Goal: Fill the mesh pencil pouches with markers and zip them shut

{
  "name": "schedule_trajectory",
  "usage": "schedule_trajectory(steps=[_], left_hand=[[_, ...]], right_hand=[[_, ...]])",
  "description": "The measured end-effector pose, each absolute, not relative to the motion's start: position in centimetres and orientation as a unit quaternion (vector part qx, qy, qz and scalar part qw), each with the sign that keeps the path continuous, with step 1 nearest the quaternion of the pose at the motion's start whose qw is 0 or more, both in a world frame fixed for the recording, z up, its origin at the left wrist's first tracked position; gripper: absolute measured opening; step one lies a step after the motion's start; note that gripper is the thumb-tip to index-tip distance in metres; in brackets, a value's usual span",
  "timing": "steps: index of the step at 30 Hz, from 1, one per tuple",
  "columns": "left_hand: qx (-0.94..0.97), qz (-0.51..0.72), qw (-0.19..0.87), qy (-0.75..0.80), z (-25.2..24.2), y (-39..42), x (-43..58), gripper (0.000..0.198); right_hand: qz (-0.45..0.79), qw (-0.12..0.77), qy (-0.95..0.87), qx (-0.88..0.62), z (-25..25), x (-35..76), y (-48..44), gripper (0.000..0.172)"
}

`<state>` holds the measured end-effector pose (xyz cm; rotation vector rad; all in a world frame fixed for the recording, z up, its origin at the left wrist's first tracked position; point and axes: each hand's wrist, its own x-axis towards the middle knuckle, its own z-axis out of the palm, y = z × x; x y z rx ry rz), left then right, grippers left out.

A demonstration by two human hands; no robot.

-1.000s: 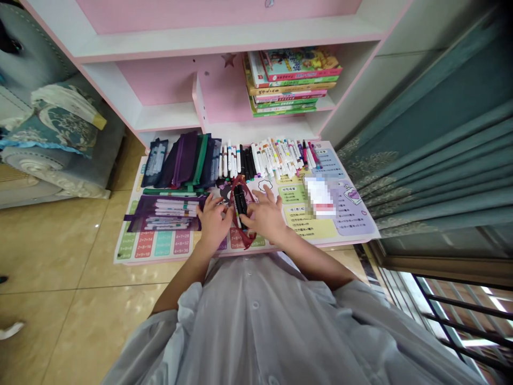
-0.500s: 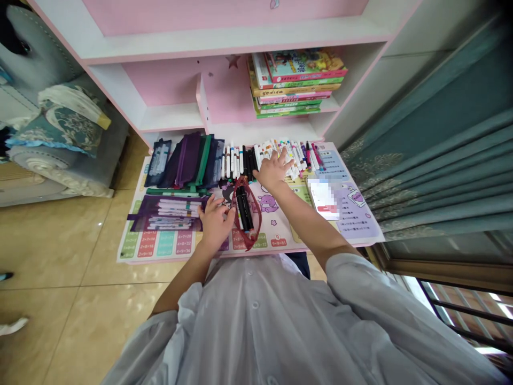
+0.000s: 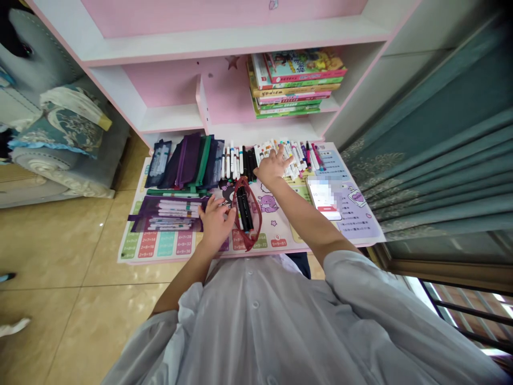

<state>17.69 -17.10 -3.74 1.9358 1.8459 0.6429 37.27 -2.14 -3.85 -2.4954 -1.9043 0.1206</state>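
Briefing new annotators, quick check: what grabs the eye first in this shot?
The long row of markers along the printed mat stands out, with the right hand reaching into it. Nearer, the left hand sits beside a red-rimmed pouch holding black markers. Colourful books are stacked on the pink shelf above.

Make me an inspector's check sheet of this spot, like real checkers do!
Surface: printed times-table mat, covered with school things.
Job's things: red-rimmed clear pouch holding black markers; row of felt-tip markers.
Clutter: dark pencil cases; open purple case; pixelated white item.
Grips: left hand touches the pouch; right hand reaches onto the felt-tip markers.
Cables: nothing seen.
Surroundings: pink-and-white shelves, stacked books, teal curtain, tan floor tiles.
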Motion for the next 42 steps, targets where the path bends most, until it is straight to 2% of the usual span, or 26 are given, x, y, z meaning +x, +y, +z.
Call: schedule_trajectory(steps=[5,13,17,24,37,42], left_hand=[[0.691,0.227,0.191,0.659,-3.6,-17.1,17.7,0.025],[0.691,0.233,0.185,0.659,-4.0,-17.1,17.6,0.025],[0.689,0.23,0.189,0.661,-3.8,-17.1,17.7,0.025],[0.691,0.23,0.183,0.661,-3.3,-17.2,17.9,0.027],[0.686,0.237,0.182,0.663,-3.6,-17.1,17.6,0.023],[0.688,0.229,0.182,0.664,-3.8,-17.1,17.6,0.017]], right_hand=[[0.041,0.077,-0.616,-0.783,-4.3,37.6,-2.6,0.047],[0.041,0.251,-0.614,-0.748,-1.5,37.2,-9.5,0.018],[0.069,0.294,-0.64,-0.706,-0.1,36.7,-14.9,0.017],[0.093,0.284,-0.692,-0.657,-0.9,35.2,-20.1,0.017],[0.093,0.202,-0.703,-0.675,-2.5,33.7,-20.0,0.009],[0.1,0.158,-0.716,-0.673,-2.5,33.6,-19.7,0.012]])
